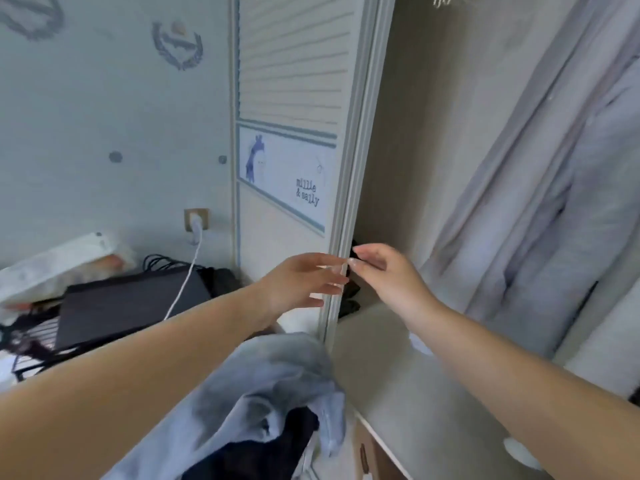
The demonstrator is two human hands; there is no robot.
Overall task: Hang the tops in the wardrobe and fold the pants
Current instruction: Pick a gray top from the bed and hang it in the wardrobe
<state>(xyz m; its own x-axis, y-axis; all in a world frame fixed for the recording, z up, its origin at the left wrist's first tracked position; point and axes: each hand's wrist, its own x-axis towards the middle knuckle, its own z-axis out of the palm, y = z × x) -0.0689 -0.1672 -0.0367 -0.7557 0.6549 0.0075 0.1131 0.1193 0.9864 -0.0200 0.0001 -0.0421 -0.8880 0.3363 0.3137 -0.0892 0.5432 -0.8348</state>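
Both hands (304,282) (384,275) at wardrobe door edge (341,237)

hands: 2, left hand (304,282), right hand (388,275), both bare
wardrobe doors: 1, sliding door (294,133) with slats up top
door pictures: 1, giraffe panel (277,168)
hanging garments: 1 clear, grey garment (540,202) in the wardrobe; more cannot be told
loose clothes: 1 light blue garment (263,393), 1 dark garment (256,448) lying in it
wall sockets: 1, socket (196,220)
white cables: 1, cable (187,282)
dark flat boxes: 1, box (131,306)
wall emblems: 2, one full emblem (178,45), one cut off at the frame edge
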